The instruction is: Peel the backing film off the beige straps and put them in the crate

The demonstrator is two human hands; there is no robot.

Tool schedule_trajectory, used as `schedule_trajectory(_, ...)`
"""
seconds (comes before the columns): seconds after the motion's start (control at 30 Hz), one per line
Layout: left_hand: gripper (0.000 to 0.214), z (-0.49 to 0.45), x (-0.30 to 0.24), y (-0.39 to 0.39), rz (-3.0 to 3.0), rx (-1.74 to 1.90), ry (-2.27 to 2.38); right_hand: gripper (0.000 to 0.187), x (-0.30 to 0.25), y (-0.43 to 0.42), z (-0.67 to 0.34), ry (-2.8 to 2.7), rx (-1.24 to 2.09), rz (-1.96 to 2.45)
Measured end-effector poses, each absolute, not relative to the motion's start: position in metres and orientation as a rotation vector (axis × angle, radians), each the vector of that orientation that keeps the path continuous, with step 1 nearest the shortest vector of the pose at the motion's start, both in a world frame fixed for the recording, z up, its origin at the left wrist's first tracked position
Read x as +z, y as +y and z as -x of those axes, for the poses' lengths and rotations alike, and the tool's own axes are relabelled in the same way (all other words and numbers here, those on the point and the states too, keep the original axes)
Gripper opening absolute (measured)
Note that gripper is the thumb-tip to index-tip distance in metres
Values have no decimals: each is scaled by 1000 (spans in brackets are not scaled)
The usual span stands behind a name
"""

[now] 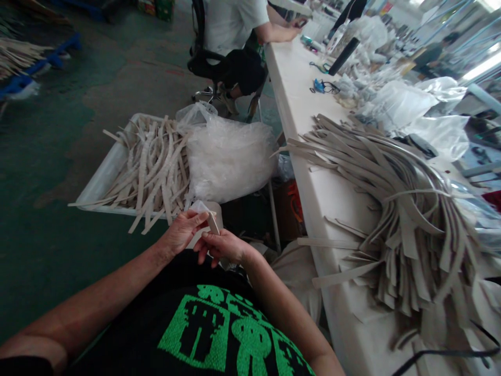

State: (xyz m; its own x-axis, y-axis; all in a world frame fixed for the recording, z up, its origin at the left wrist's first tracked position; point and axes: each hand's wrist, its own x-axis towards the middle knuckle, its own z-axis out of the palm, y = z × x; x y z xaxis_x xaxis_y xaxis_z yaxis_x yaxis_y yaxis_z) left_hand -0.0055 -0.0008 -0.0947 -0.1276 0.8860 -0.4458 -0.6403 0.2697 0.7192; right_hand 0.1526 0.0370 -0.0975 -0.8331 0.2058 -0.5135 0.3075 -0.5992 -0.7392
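In front of my body, a short length of beige strip spans my two hands. My left hand pinches its upper end between thumb and fingers, beside a thin whitish piece I cannot make out clearly. The lower end is gripped by my right hand, thumb on top and the other fingers loosely curled. Just beyond my hands is a white plastic crate heaped with similar beige strips. Some of them hang over its near rim.
A large bag of clear plastic rests against the crate. To the right runs a long white table with a big tied bundle of strips, some jutting past its edge. Farther off, a person sits on a black chair.
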Motion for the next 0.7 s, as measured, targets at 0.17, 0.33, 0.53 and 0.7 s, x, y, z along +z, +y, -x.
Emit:
schedule_trajectory(0.17,49,11,-96,-11,-309,1324,1094,48,-97,35,-152,1394,-2616,-782)
schedule_trajectory(0.33,44,25,-107,-17,-543,1253,1323,57,-94,35,-160,1373,-2534,-793)
schedule_trajectory(0.53,37,24,-105,-24,-660,1133,1333,61,-93,39,-161,1375,-2421,-740)
schedule_trajectory(0.7,34,18,-109,-34,-642,1130,1236,60,-83,42,-160,1504,-2392,-759)
